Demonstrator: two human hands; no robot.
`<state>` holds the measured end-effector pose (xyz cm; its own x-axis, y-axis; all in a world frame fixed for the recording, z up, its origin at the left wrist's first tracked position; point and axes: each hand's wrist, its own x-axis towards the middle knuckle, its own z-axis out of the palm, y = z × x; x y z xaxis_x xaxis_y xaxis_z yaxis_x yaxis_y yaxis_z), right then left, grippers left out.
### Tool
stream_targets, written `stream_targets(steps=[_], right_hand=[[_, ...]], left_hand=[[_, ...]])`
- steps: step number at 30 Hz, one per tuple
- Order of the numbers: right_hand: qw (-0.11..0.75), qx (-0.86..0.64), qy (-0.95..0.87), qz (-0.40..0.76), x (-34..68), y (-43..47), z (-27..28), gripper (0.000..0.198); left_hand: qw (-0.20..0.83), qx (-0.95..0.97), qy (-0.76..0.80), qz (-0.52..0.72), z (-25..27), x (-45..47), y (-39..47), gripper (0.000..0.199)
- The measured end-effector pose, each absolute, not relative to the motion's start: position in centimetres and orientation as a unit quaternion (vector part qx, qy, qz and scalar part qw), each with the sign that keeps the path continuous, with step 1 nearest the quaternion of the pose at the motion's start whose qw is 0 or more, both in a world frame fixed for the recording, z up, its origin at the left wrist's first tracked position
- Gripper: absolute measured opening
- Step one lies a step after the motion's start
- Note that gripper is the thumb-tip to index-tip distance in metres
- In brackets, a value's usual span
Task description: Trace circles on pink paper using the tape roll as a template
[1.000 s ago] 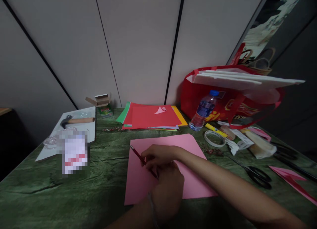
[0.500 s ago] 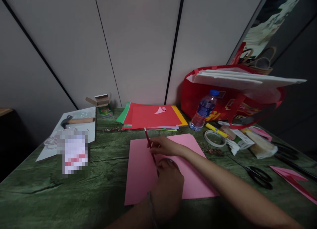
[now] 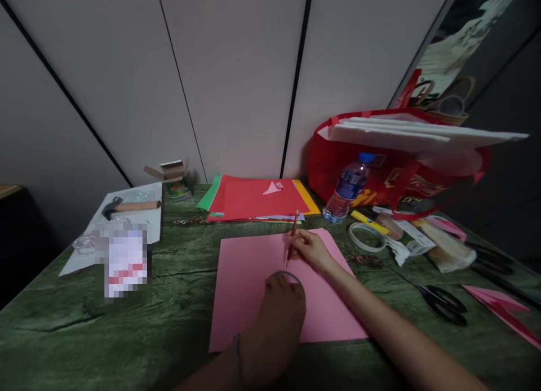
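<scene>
A pink sheet of paper (image 3: 240, 289) lies in front of me. My left hand (image 3: 276, 312) is closed over a round object with a thin pale rim (image 3: 301, 287) and rests with it on the sheet; most of that object is hidden under the fingers, so its kind does not show. Above the rim, my right hand (image 3: 309, 249) pinches a red pencil (image 3: 293, 233). The pencil stands nearly upright, point down, near the rim's upper edge; whether its point touches the paper I cannot tell.
Coloured paper (image 3: 253, 202) is stacked at the back. Rightward are a water bottle (image 3: 350, 182), a red bag (image 3: 325, 165), a tape roll (image 3: 367, 237), a yellow glue stick (image 3: 369, 222) and scissors (image 3: 443, 303). A hammer (image 3: 135, 206) and small box (image 3: 177, 187) lie left.
My right hand has moved the pencil rightward, from the round object's left side to above its top edge. My left hand has shifted slightly left, showing more of the rim.
</scene>
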<state>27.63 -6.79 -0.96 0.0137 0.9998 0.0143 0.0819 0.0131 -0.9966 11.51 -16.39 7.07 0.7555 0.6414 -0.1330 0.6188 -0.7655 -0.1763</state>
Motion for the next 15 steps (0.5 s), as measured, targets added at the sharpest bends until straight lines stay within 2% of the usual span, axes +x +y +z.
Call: stream_targets(steps=[5,8,11,15], right_hand=[[0.545,-0.525,-0.464,0.461,28.1,-7.4,-1.8,0.043],[0.558,-0.519,-0.451,0.466,28.1,-7.6,-1.9,0.043],[0.562,-0.512,-0.444,0.475,28.1,-7.7,-1.8,0.042],[0.566,-0.505,-0.433,0.487,28.3,-7.8,-1.8,0.042]], left_hand=[[-0.040,-0.941,-0.337,-0.020,3.3,8.4,-16.1,0.017],[-0.010,-0.931,-0.349,-0.103,-0.8,6.7,-15.9,0.008],[0.054,-0.909,-0.367,-0.190,-3.1,4.9,-16.2,0.011],[-0.044,-0.880,-0.437,-0.182,-2.3,1.6,-16.9,0.030]])
